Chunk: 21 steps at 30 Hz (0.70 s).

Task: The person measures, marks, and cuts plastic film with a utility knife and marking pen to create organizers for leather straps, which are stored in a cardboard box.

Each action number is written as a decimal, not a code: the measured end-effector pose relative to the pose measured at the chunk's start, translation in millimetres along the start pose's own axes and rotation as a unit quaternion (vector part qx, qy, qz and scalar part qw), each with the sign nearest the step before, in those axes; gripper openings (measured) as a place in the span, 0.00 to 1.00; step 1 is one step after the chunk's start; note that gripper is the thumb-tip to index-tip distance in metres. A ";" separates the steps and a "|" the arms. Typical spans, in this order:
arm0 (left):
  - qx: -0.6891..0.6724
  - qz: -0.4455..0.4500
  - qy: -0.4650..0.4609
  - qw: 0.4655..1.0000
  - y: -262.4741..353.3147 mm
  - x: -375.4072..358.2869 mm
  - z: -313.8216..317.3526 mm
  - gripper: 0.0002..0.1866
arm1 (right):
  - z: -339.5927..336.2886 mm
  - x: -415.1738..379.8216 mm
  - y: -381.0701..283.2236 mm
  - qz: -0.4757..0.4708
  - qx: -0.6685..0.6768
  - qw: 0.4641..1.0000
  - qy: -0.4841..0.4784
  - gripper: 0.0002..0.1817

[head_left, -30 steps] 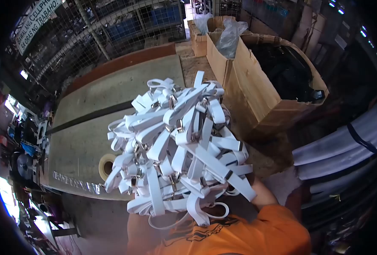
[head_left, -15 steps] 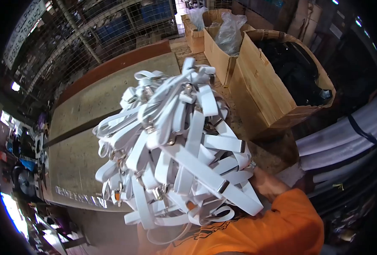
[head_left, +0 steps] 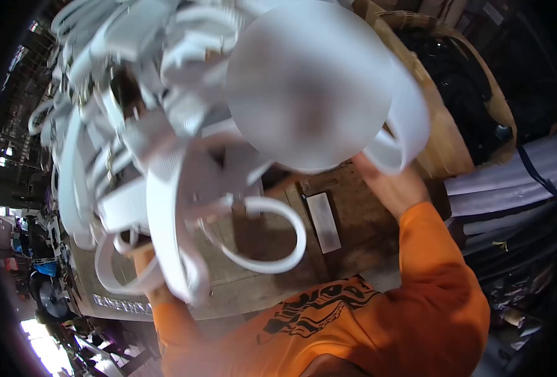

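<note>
A large heap of white straps point(head_left: 165, 169) with metal clips is raised close to the camera and fills the upper left and middle, partly blurred. My right hand point(head_left: 379, 179) is at the heap's right side, beside a looped strap; its fingers are hidden behind the straps. My left hand point(head_left: 145, 257) is under the lower left of the heap, mostly covered by hanging loops, and its fingers cannot be made out. A pale rectangular object point(head_left: 323, 223) lies on the wooden table point(head_left: 272, 289) below the heap.
An open cardboard box point(head_left: 438, 135) with black items stands at the upper right. To its right are pale rolls point(head_left: 504, 176) with a dark band. A round fan-like object point(head_left: 51, 295) is at the far left. Wire mesh runs along the upper left.
The strap heap has risen toward the camera and shifted up and left. Both forearms now show below it, and the table with the pale rectangular object has come into view.
</note>
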<state>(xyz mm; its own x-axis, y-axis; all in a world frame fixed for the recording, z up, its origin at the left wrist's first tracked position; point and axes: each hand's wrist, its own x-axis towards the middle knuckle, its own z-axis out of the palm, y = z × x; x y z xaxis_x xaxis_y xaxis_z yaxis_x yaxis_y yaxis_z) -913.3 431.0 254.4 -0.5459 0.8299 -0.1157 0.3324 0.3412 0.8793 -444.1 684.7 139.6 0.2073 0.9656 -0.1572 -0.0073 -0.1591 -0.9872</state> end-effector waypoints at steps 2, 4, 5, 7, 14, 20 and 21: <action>0.087 0.026 -0.052 0.995 21.0 35.6 17.4 0.21 | -7.4 27.4 -0.3 0.005 -0.028 1.000 0.008 0.24; 0.226 0.079 -0.113 0.964 50.1 69.1 36.6 0.22 | -15.7 40.8 1.3 0.008 -0.059 0.998 0.006 0.24; 0.259 0.083 -0.101 0.957 66.5 78.6 52.5 0.22 | -19.0 45.4 4.0 0.010 -0.071 0.997 0.004 0.24; 0.086 0.114 -0.092 0.986 58.2 104.7 80.2 0.24 | -29.3 39.4 7.3 0.010 -0.101 0.995 -0.007 0.24; 0.064 0.143 -0.160 0.975 46.1 281.7 210.8 0.25 | -70.6 -24.7 4.8 0.030 -0.154 0.988 -0.014 0.23; 0.053 0.118 -0.204 0.970 -21.3 395.4 298.5 0.25 | -72.4 36.1 25.0 0.021 -0.167 0.986 0.009 0.22; 0.052 0.117 -0.211 0.969 -25.4 404.0 304.3 0.24 | -70.5 47.2 30.7 0.019 -0.168 0.986 0.011 0.22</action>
<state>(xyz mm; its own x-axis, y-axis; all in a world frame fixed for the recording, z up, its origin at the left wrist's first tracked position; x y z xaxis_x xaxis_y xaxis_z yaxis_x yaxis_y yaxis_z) -908.3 892.0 44.7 -0.0907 0.9889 -0.1173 0.4966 0.1470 0.8554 -365.6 710.9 103.7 0.2336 0.9535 -0.1904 0.3077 -0.2583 -0.9158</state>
